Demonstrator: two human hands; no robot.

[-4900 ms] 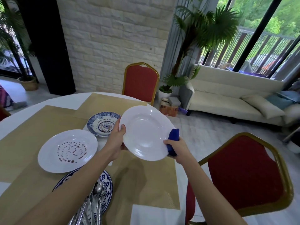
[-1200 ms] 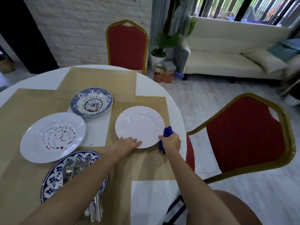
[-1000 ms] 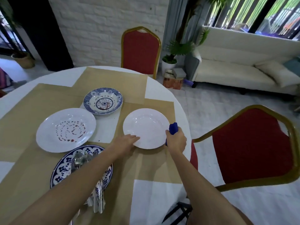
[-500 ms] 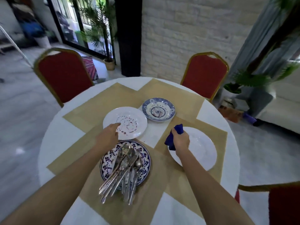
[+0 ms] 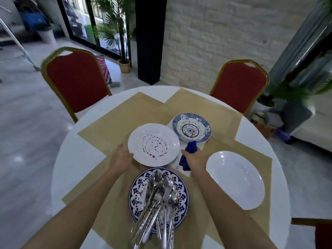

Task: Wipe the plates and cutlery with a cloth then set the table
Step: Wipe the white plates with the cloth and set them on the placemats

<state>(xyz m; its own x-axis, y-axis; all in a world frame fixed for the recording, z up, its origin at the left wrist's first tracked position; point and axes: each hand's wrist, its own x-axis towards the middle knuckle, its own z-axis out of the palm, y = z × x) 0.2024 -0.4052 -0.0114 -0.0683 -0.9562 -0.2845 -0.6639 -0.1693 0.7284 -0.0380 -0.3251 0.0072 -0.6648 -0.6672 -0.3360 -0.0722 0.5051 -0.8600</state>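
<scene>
**Q:** What is hidden or cut off?
**A:** The fingertips of the left hand pass under the round white plate with red stains. The silver cutlery blurs and runs off the lower edge.

**Q:** Hand poses?
**A:** The left hand grips that plate's left rim. The right hand is clamped round a crumpled dark-blue cloth just right of the plate.

**Q:** The plate itself?
**A:** Glossy, ringed with red spots, at the middle of the round white table
</scene>
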